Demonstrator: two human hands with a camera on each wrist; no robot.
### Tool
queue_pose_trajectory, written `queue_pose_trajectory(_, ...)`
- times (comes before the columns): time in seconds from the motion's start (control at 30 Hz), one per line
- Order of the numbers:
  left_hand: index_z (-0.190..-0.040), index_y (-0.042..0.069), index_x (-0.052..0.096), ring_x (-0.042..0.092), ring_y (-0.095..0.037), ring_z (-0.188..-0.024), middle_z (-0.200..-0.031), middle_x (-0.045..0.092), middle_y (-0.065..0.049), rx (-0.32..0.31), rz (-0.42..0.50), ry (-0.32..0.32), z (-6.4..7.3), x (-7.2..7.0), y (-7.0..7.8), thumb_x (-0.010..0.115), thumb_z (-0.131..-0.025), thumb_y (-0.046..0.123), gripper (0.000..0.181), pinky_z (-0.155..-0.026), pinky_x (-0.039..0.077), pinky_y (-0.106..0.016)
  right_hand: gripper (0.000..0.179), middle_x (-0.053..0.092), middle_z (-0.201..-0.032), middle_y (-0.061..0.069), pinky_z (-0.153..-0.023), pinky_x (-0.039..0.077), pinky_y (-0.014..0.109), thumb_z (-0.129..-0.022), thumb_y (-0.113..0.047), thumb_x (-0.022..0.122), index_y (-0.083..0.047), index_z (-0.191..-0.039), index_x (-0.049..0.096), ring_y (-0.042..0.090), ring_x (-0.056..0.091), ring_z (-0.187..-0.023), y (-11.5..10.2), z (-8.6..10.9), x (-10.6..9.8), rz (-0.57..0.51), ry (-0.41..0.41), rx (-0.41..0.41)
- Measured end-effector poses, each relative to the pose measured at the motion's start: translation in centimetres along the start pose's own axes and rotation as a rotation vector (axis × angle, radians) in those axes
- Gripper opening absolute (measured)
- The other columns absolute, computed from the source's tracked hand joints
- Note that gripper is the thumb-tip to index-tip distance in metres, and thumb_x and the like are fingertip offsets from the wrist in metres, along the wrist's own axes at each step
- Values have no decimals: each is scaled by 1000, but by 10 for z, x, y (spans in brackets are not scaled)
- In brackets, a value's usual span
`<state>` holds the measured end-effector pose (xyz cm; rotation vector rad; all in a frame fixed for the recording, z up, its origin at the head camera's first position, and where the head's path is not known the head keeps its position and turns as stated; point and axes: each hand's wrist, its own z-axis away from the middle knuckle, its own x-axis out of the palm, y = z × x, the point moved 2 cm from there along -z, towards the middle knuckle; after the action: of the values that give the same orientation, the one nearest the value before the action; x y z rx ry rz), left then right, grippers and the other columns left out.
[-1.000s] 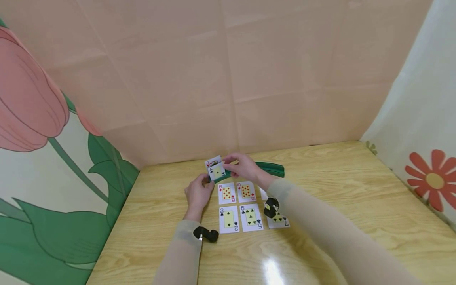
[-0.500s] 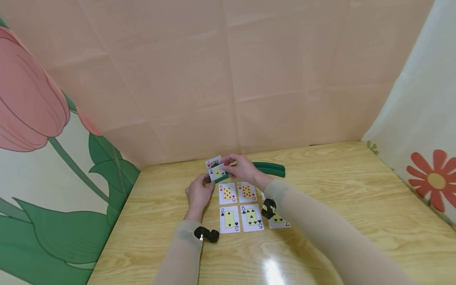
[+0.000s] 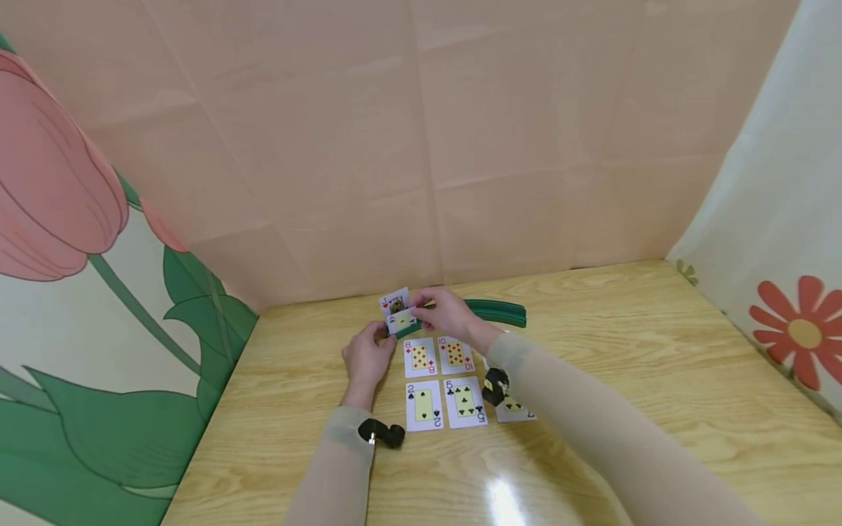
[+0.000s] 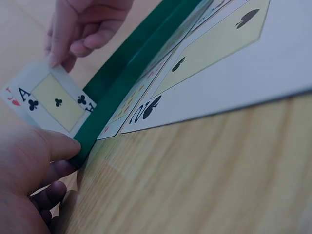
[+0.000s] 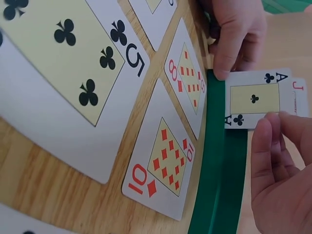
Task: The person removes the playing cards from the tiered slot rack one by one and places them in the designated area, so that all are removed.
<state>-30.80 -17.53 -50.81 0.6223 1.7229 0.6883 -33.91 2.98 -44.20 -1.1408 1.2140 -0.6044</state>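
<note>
My right hand point(image 3: 447, 310) pinches the ace of clubs point(image 5: 256, 97) between thumb and fingers at its right edge. The ace's lower edge sits in the slot of a curved green card holder point(image 3: 503, 313), at the left end. Behind the ace, the jack of hearts point(image 3: 397, 298) stands taller and leans slightly. My left hand point(image 3: 368, 358) grips the holder's left end; in the left wrist view its thumb lies on the front face and its other fingers curl below.
In front of the holder lie face-up cards in two rows: eight of diamonds point(image 3: 419, 356), ten of diamonds point(image 3: 455, 355), two of spades point(image 3: 424, 405), five of clubs point(image 3: 465, 402) and a seven point(image 3: 520, 414). My right wrist partly covers the right-hand cards. A pink cloth point(image 3: 421, 146) hangs behind the table.
The ace of clubs has slid down into the holder with my right hand, so more of the jack shows above it. My left hand has stayed in place.
</note>
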Motion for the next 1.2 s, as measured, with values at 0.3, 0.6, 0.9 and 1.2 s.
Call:
queue_pose_trajectory(0.3, -128, 13, 77, 69, -34, -115, -120, 80, -5, 5, -18, 17, -1, -3, -3, 83, -100, 21, 30, -110, 33, -58, 15, 71, -114, 9, -90, 59, 62, -111, -15, 70, -11, -124, 77, 48, 72, -99, -5, 6, -6, -19, 17, -20)
queue_pose_trajectory(0.6, -131, 14, 77, 69, -33, -117, -122, 80, -4, -9, -2, 18, -2, -3, -4, 82, -100, 21, 32, -112, 32, -57, 18, 73, -113, 10, -89, 58, 61, -111, -22, 70, -17, -127, 76, 41, 70, -93, -14, 24, -18, 9, 42, -32)
queue_pose_trajectory(0.9, -132, 12, 76, 69, -34, -111, -122, 80, -5, 6, -15, 23, -1, -7, -2, 83, -99, 20, 34, -111, 33, -58, 19, 73, -110, 17, -80, 60, 47, -111, -21, 71, -17, -129, 74, 41, 69, -93, -15, 49, -37, -59, 98, -25)
queue_pose_trajectory(1.2, -130, 13, 76, 69, -34, -110, -121, 80, -4, 6, -18, 19, 0, -9, 1, 82, -101, 21, 31, -112, 33, -58, 21, 72, -99, 12, -65, 54, 38, -112, -23, 70, -18, -131, 73, 34, 65, -79, -11, 81, -54, -35, 150, -38)
